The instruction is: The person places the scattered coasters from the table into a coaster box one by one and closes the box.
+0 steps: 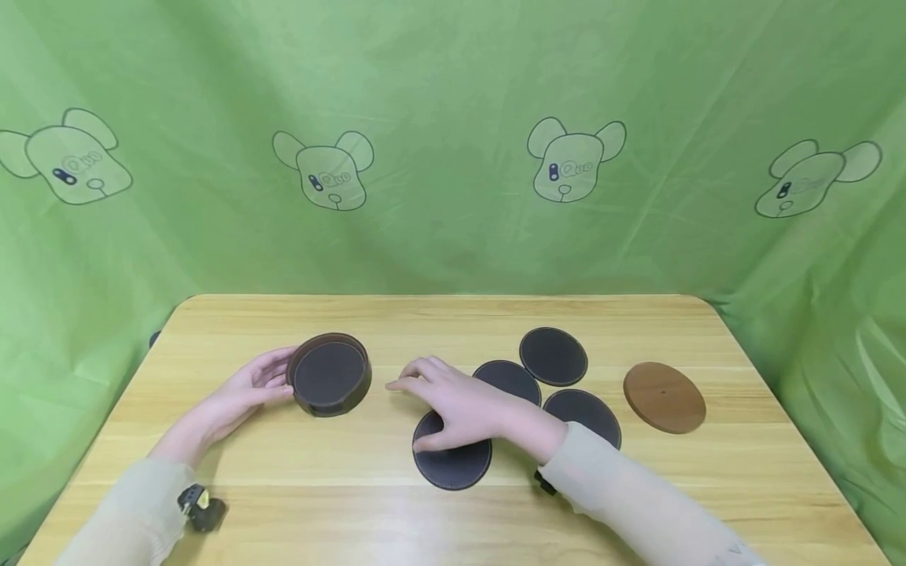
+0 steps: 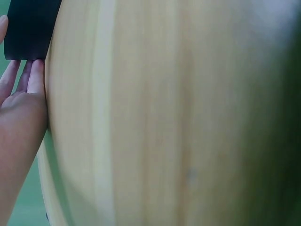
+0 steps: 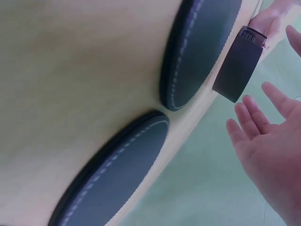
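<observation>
At the left of the table in the head view, my left hand (image 1: 244, 391) holds the side of a dark round coaster holder (image 1: 364, 385), thumb in front and fingers behind. A dark flat disc shows inside the holder's rim. The left wrist view shows my fingertips against the holder's wall (image 2: 30, 35). My right hand (image 1: 460, 409) is spread, holding nothing, above a dark stitched coaster (image 1: 453, 470) and partly covers it. Close by lie more round coasters: one (image 1: 508, 379) behind my hand, another (image 1: 554, 356) farther back, a third (image 1: 583, 413) partly behind my forearm.
A brown round disc (image 1: 665, 398) with a small central mark lies at the right of the wooden table (image 1: 396, 515). Green cloth (image 1: 453, 236) printed with bear heads hangs behind and at the sides. Both sleeves have small dark devices at the wrists.
</observation>
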Demonstrator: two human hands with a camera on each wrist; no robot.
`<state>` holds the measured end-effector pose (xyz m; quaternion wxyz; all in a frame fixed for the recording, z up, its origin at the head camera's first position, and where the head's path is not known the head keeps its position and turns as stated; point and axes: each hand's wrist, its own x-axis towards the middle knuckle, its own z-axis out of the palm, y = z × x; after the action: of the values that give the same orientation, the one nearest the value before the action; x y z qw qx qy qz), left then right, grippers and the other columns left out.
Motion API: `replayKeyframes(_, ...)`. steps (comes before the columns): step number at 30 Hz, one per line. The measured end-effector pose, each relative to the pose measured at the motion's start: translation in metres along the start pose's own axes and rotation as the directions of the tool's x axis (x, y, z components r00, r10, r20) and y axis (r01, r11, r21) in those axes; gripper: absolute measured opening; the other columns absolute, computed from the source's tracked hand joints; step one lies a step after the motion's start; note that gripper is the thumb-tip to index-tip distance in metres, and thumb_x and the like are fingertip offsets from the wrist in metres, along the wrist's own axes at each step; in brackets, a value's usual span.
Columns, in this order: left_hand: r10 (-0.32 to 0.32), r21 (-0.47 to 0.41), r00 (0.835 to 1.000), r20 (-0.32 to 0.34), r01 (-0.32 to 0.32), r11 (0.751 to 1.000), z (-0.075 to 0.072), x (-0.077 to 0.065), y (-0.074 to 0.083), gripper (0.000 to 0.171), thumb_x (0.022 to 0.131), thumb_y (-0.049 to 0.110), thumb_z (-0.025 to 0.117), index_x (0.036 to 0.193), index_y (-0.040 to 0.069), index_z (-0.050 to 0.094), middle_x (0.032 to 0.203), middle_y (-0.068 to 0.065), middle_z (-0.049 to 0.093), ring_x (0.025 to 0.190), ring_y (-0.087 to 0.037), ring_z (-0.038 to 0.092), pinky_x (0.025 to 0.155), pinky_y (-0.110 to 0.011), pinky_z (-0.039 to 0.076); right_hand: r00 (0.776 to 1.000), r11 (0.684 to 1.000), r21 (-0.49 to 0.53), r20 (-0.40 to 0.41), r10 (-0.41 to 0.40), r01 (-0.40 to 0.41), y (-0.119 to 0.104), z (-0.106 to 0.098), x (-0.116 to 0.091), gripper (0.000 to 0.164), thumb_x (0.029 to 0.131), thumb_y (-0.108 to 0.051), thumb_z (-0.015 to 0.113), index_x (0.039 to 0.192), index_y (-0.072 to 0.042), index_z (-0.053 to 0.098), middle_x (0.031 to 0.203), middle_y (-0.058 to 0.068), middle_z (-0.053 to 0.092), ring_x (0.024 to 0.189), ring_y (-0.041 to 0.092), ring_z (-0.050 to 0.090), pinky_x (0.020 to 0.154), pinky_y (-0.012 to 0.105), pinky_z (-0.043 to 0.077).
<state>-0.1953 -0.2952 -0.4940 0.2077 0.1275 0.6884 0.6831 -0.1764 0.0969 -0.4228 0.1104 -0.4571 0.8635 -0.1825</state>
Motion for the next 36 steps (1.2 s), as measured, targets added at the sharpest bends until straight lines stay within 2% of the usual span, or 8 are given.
replayKeyframes(4, -0.005, 0.003, 1.0, -0.004, 0.005, 1.0, 0.0, 0.0, 0.001, 0.078, 0.1, -0.004, 0.064, 0.163, -0.011, 0.018, 0.139, 0.024, 0.059, 0.127, 0.009, 0.06, 0.109, -0.009, 0.048, 1.0, 1.0, 0.003, 0.017, 0.004, -0.004, 0.002, 0.002, -0.008, 0.083, 0.087, -0.037, 0.085, 0.158, -0.016, 0.048, 0.149, 0.008, 0.049, 0.139, 0.024, 0.048, 0.114, 0.04, 0.052)
replayKeyframes(11, -0.013, 0.007, 1.0, -0.003, 0.013, 1.0, 0.0, 0.001, 0.001, 0.078, 0.101, -0.004, 0.063, 0.163, -0.011, 0.018, 0.139, 0.024, 0.059, 0.127, 0.009, 0.06, 0.109, -0.009, 0.048, 0.996, 0.998, 0.024, 0.07, 0.058, -0.06, 0.007, 0.008, -0.02, 0.084, 0.087, -0.04, 0.086, 0.159, -0.02, 0.047, 0.15, 0.003, 0.047, 0.139, 0.019, 0.046, 0.113, 0.034, 0.053)
replayKeyframes(16, -0.013, 0.01, 1.0, -0.002, 0.013, 1.0, 0.001, 0.001, 0.001, 0.077, 0.101, -0.004, 0.064, 0.164, -0.009, 0.019, 0.139, 0.023, 0.059, 0.128, 0.008, 0.06, 0.109, -0.009, 0.048, 0.997, 0.999, 0.007, 0.066, 0.04, -0.041, 0.013, 0.014, -0.028, 0.083, 0.084, -0.04, 0.089, 0.154, -0.017, 0.052, 0.146, 0.005, 0.049, 0.135, 0.02, 0.049, 0.111, 0.033, 0.054)
replayKeyframes(25, -0.02, 0.02, 1.0, -0.004, 0.021, 1.0, 0.0, 0.0, 0.002, 0.078, 0.101, -0.003, 0.064, 0.164, -0.009, 0.019, 0.14, 0.022, 0.058, 0.128, 0.008, 0.059, 0.109, -0.009, 0.048, 0.997, 0.999, -0.02, 0.073, 0.041, -0.039, 0.021, 0.02, -0.039, 0.087, 0.081, -0.044, 0.09, 0.155, -0.019, 0.051, 0.147, 0.004, 0.048, 0.136, 0.02, 0.048, 0.112, 0.036, 0.053)
replayKeyframes(36, -0.012, 0.001, 1.0, -0.006, 0.012, 1.0, 0.002, -0.001, 0.003, 0.078, 0.1, -0.004, 0.064, 0.164, -0.009, 0.019, 0.141, 0.022, 0.057, 0.128, 0.008, 0.06, 0.109, -0.01, 0.048, 0.995, 0.997, -0.052, 0.088, 0.056, -0.052, 0.017, 0.021, -0.047, 0.099, 0.074, -0.047, 0.093, 0.157, -0.018, 0.049, 0.151, 0.007, 0.047, 0.138, 0.023, 0.047, 0.113, 0.039, 0.052)
